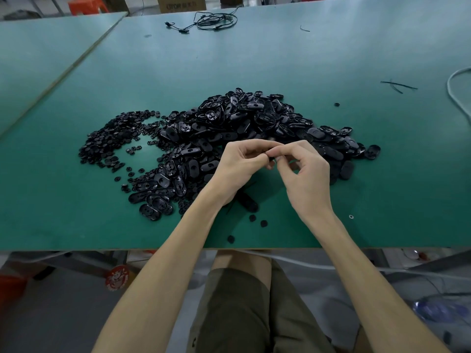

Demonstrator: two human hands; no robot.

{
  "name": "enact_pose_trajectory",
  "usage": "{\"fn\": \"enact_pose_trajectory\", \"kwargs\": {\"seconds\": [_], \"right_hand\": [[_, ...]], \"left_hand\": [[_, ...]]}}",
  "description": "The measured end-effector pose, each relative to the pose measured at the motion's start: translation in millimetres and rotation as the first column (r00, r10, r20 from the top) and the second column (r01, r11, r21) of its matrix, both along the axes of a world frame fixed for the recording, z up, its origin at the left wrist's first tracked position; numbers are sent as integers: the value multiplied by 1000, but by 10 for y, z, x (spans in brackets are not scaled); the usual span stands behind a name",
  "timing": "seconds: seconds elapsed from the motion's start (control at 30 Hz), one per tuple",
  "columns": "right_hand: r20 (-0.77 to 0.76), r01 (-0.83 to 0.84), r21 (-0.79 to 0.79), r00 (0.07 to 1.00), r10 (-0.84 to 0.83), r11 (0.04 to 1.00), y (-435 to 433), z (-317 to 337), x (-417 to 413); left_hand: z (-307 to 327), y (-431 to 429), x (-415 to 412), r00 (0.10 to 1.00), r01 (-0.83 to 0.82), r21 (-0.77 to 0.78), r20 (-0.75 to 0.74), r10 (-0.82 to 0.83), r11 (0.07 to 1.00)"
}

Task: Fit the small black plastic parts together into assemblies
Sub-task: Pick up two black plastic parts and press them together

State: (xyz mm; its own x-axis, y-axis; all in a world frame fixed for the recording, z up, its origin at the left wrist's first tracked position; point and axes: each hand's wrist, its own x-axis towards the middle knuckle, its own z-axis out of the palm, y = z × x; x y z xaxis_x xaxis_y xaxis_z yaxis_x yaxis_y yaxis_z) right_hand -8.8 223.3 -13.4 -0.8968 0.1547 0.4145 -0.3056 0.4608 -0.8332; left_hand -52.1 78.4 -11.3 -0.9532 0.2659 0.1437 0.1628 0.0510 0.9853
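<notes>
a: what's along the near edge of the desk (pixel 76 220)?
b: bare matte green surface on either side of the forearms, with open room toward both near corners. three loose round pieces (pixel 263 223) lie just in from the edge, and a single oval shell (pixel 248 203) lies partly under the left wrist.
a: and the hands?
b: the left hand (pixel 239 169) and right hand (pixel 305 179) meet above the middle of the desk, fingers curled and tips together. both pinch a small black part (pixel 271 158). it's mostly hidden, so i can't tell its shape.
a: behind them?
b: a heap of oval shells (pixel 254 121), glossy and smooth, some hollow side up, spreads toward the right edge. a flatter scatter of small round buttons (pixel 112 138) touches it on the left.
a: farther?
b: open desk up to the far edge, where a thin black cable (pixel 216 21) lies coiled. black strands (pixel 397 85) lie near the right edge.
</notes>
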Motion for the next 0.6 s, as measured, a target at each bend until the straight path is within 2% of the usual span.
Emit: {"fn": "enact_pose_trajectory", "kwargs": {"seconds": [0.3,0.5,0.6], "right_hand": [[-6,-14,6,1000,14,1000,-6,-7,5],[-49,56,-42,997,-58,998,13,-9,-5],[-39,34,-34,999,-36,999,8,-23,-15]], "left_hand": [[-26,-27,-38,998,28,53,59,-31,998],[-27,-78,-41,987,79,199,121,-104,977],[-22,-76,-40,989,68,212,112,-93,975]]}}
